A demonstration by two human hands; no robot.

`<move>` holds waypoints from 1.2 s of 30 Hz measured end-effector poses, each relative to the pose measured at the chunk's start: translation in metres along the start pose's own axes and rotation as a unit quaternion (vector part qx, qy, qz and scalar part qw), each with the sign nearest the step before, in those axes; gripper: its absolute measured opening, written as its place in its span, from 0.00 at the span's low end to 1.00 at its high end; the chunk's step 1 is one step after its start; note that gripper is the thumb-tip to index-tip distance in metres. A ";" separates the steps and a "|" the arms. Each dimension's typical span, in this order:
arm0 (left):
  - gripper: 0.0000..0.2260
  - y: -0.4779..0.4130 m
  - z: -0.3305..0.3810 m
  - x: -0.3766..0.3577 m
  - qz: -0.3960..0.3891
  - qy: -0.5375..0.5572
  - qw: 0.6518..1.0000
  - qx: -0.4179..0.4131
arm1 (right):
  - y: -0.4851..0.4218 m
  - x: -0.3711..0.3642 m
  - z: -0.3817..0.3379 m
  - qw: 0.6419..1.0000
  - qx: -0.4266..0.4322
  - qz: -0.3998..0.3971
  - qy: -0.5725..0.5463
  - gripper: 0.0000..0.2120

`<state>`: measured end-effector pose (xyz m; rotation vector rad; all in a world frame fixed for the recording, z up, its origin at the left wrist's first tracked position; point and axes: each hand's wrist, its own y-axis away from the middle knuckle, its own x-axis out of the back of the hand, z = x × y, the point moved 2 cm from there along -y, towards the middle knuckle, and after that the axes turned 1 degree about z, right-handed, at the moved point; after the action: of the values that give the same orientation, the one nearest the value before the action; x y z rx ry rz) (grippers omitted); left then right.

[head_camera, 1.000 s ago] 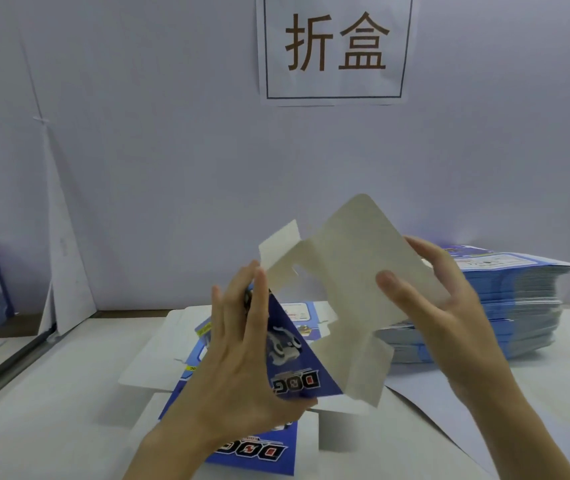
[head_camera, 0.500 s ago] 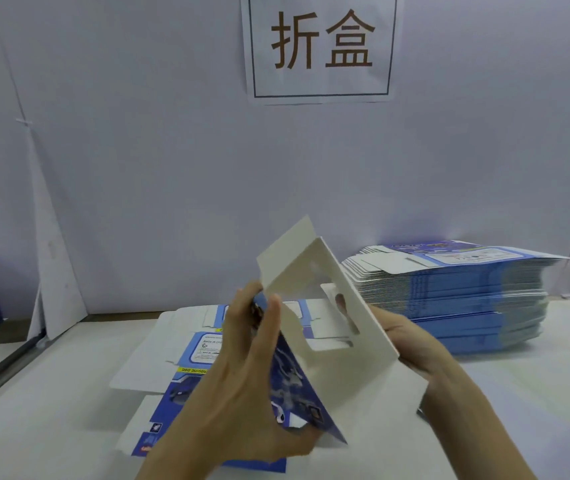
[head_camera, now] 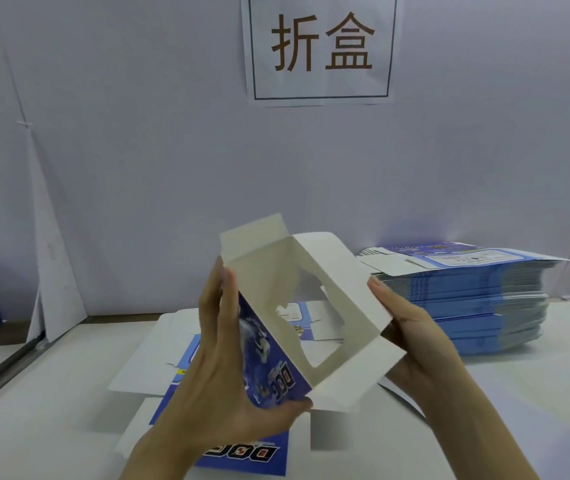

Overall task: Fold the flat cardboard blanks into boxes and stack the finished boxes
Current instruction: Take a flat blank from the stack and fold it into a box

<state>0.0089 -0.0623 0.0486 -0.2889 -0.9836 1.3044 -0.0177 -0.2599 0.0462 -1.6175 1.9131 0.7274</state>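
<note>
**Squaring up the windowed box**

The person is opening one box [head_camera: 353, 271] out of its flat shape, holding it in the air above the counter [head_camera: 34, 410], just below the middle of the view. This looks like the shaping step. The walls are standing apart as a sleeve, while the top flap [head_camera: 252, 233] at 12 o'clock is hanging loose. Next the ends probably need tucking, which calls for one hand steadying the sleeve while the other is bending flaps.

The left hand [head_camera: 228, 368] is reaching up from 7 o'clock, its fingers straight and pressed together flat against the blue printed wall, thumb propping the lower corner. The right hand [head_camera: 415, 334] is coming in from 4 o'clock, cradling the white wall. One finger is lying along its edge and the rest are hidden, so I cannot tell whether they are pinching.

A stack of blanks [head_camera: 467, 296] is waiting at 3 o'clock
</note>
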 end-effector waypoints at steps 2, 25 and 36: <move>0.61 0.012 -0.010 -0.006 -0.082 -0.077 0.993 -0.047 | 0.000 -0.002 -0.002 0.998 0.015 -0.010 -0.056 0.21; 0.59 0.014 -0.030 -0.002 -0.073 -0.003 0.996 -0.041 | 0.009 0.012 -0.022 0.859 0.385 0.117 0.317 0.15; 0.55 0.017 -0.029 -0.010 -0.066 0.006 0.997 -0.040 | 0.015 0.006 -0.012 0.594 0.624 0.088 0.500 0.13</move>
<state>0.0198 -0.0566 0.0154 -0.2879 -1.0281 1.1436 -0.0336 -0.2701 0.0516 -0.7553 2.2174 -1.5987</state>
